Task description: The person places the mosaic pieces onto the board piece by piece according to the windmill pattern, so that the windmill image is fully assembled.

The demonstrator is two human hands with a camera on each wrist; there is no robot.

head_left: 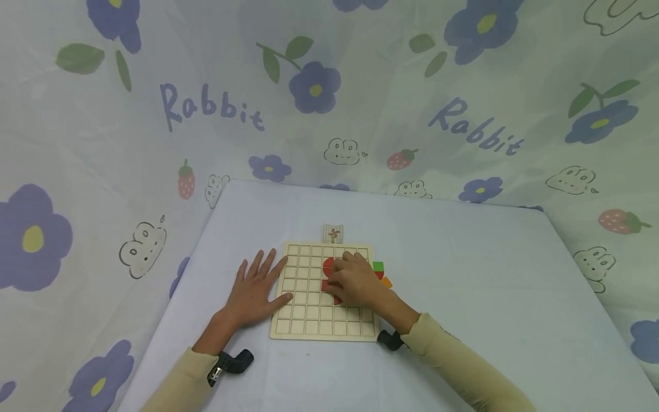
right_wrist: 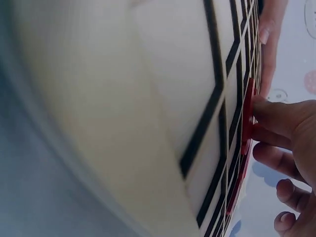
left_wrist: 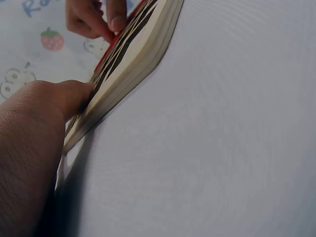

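Note:
A square wooden grid board lies on the white table. My left hand has its fingers spread along the board's left edge, with the thumb over the rim. Over the middle right of the grid, my right hand pinches a small red piece between thumb and index finger, down at the board surface. Around these fingers, a rounded red piece sits in the grid above, and another red piece shows below, partly covered by the hand.
Touching the board's far edge is a small card with a red pattern on a grid. To the right of the board lie a green piece, a red piece and an orange piece. A printed cloth hangs behind the table.

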